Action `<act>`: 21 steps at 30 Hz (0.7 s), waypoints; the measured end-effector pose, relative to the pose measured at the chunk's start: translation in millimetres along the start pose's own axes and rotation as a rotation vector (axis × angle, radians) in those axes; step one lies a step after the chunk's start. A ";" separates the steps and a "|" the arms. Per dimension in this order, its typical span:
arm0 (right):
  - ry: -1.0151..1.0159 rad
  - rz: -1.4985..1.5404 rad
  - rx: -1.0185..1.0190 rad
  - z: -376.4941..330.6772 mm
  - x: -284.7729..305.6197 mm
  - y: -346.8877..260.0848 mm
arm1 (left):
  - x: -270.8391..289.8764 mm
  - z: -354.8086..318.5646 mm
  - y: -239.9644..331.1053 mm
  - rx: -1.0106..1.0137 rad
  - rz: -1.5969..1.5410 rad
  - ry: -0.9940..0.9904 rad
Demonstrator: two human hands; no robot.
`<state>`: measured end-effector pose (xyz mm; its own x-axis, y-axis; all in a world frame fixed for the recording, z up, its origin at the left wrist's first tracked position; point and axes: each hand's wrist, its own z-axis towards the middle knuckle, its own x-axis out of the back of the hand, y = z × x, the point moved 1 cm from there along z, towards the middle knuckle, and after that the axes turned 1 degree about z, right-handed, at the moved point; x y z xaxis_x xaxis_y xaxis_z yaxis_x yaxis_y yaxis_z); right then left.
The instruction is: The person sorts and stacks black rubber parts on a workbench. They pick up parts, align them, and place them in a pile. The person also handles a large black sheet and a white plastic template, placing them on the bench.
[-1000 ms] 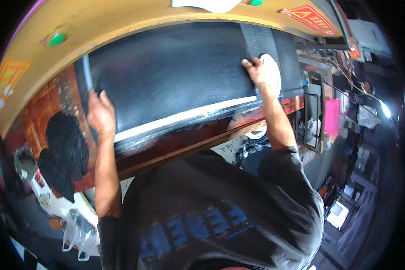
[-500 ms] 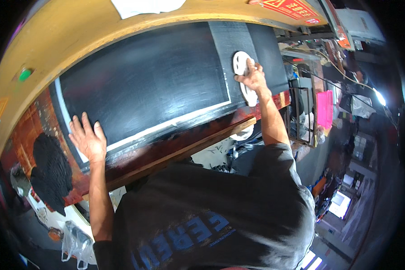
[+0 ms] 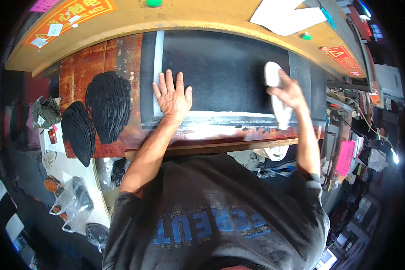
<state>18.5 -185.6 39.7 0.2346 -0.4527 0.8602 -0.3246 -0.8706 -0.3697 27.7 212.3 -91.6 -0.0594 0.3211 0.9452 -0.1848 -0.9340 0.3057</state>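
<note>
My left hand lies flat with spread fingers at the left end of the black sheet, by its white border strip. Toward the sheet's right end, my right hand is closed around the middle of a long white piece shaped like a shoe sole. Motion smears this hand and the piece's near end, so I cannot tell whether the piece touches the sheet. Left of the sheet, two fanned stacks of black strip-like pieces, a larger stack and a smaller stack, rest on the reddish-brown tabletop.
A yellow machine beam runs along the table's far side, with white paper on it. At the lower left, a side table carries a clear plastic bag. Shelving with a pink bin stands at the right.
The view has turned, showing more of the table's left side. My right hand has carried the white sole-shaped piece leftward from the grey band to the sheet's right edge. My left hand remains flat.
</note>
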 end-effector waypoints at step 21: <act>-0.099 -0.323 -0.150 62.5 -164.4 -320.0 | 6.0 -33.6 -112.9 -0.135 -0.324 0.230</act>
<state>141.1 155.3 -5.4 0.4322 -0.1816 0.8833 -0.3478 -0.9373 -0.0225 15.2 325.0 -124.4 -0.1912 0.6361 0.7475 -0.3560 -0.7547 0.5511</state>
